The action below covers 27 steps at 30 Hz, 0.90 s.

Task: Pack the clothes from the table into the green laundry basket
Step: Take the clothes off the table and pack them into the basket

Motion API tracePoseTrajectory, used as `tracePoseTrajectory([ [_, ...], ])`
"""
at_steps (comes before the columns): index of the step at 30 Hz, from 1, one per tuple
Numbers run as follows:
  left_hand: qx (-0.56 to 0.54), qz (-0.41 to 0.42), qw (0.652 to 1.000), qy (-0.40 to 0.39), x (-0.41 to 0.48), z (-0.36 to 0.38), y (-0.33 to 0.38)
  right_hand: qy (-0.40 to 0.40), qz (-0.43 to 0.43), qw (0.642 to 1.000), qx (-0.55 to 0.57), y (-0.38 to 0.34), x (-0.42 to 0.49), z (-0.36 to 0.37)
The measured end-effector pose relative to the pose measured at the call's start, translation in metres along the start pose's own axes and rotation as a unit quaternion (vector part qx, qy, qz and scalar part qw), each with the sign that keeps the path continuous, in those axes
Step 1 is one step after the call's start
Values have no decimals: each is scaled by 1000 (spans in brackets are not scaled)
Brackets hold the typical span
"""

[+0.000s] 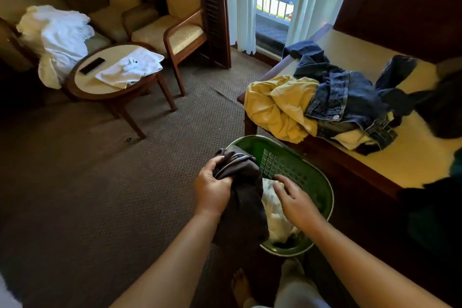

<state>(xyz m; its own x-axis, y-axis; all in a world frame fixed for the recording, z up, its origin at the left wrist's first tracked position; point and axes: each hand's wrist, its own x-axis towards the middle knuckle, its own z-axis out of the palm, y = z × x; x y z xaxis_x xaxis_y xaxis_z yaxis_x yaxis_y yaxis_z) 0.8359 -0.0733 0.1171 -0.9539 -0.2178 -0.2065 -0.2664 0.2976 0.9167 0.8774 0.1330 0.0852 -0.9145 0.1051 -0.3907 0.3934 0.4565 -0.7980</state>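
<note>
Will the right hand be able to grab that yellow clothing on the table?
Probably yes. The right hand holds nothing, and the yellow garment hangs over the table edge just past the green laundry basket, with nothing between.

Laundry basket (282,165) on carpet (100,182) before the table (412,157), clothes pile (337,105) on top (another table (87,82) far left)

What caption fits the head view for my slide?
Left hand grips a dark garment over the green laundry basket; right hand reaches in; jeans wait on table.
</note>
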Motion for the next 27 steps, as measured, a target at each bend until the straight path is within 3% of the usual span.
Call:
tracePoseTrajectory([
  [4, -44, 59, 996, -56, 4, 18, 28, -24, -31, 988, 147, -24, -7, -7],
  [8, -64, 101, 990, -69, 12, 35, 60, 13, -60, 976, 207, -40, -3, -24],
  [11, -36, 130, 988, -70, 24, 42, 72, 23, -68, 980, 188, -45, 5, -38],
  [15, 124, 158, 974, -104, 36, 46, 61, 45, -34, 994, 89, -34, 14, -50],
  [19, 164, 110, 974, -113, 32, 46, 38, 23, 3, 1000, 20, -17, 7, -52],
  [27, 198, 44, 970, -133, 13, 56, -1, -43, 0, 998, -48, 1, 0, -42],
])
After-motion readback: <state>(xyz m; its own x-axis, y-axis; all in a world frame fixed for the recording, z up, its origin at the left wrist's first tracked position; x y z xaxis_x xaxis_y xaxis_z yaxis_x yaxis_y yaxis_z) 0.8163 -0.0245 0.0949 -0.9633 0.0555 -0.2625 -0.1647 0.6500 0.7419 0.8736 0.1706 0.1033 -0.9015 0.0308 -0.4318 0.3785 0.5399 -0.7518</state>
